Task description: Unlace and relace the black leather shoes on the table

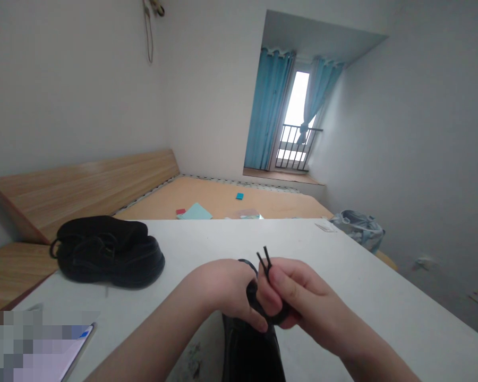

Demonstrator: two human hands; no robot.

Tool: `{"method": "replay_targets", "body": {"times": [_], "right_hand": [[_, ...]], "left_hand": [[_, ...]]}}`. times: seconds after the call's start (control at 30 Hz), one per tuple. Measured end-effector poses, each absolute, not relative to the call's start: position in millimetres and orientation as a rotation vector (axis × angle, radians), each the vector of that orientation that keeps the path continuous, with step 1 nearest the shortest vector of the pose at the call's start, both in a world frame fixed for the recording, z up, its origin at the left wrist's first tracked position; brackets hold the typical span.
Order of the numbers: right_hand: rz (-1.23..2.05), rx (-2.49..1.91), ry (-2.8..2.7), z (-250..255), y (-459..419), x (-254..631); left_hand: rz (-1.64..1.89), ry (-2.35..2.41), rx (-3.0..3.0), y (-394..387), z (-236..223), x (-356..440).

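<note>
A black shoe (253,350) stands on the white table at the bottom centre, its near end running out of the frame. My left hand (233,289) is closed over the upper part of it, thumb along the near side; most of its fingers are hidden behind. Close beside it, my right hand (290,292) pinches a black shoelace (266,260) between thumb and curled fingers, with two thin ends poking up. The hands cover the shoe's opening. At the left, a matching black shoe (109,252) with its own lace sits apart from both hands.
The white table (366,297) fills the foreground. A tablet-like device (79,339), partly blurred out, lies at its lower left. A small card (325,226) is near the far right edge. Beyond are a bed board (219,188) with scattered papers and a fabric bag (358,228).
</note>
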State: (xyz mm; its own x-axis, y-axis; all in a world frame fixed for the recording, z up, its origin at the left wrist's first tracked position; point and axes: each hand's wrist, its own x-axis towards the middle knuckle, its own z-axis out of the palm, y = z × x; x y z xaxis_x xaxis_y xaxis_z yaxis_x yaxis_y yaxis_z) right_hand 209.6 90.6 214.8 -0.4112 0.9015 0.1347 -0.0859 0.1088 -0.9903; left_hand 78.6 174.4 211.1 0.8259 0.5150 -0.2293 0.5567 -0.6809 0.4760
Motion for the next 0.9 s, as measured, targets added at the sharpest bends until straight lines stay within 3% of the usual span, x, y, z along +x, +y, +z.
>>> {"method": "replay_targets", "body": {"times": [0.27,0.5,0.67,0.9], "right_hand": [[1.507,-0.655,-0.957,201.9,129.8,219.4],[1.475,-0.777,-0.769,193.4,142.6,230.5],[1.438,-0.874,-0.678,194.3,141.8,231.2],[1.311,-0.961,-0.797,189.2,144.2,236.1]], "left_hand": [[-0.364,0.865,2.537,177.0,221.0,71.7],[0.036,1.025,2.517,178.1,244.3,48.5],[-0.117,0.785,2.444,165.0,247.8,54.1],[-0.073,0.711,2.333,170.3,233.5,71.0]]}}
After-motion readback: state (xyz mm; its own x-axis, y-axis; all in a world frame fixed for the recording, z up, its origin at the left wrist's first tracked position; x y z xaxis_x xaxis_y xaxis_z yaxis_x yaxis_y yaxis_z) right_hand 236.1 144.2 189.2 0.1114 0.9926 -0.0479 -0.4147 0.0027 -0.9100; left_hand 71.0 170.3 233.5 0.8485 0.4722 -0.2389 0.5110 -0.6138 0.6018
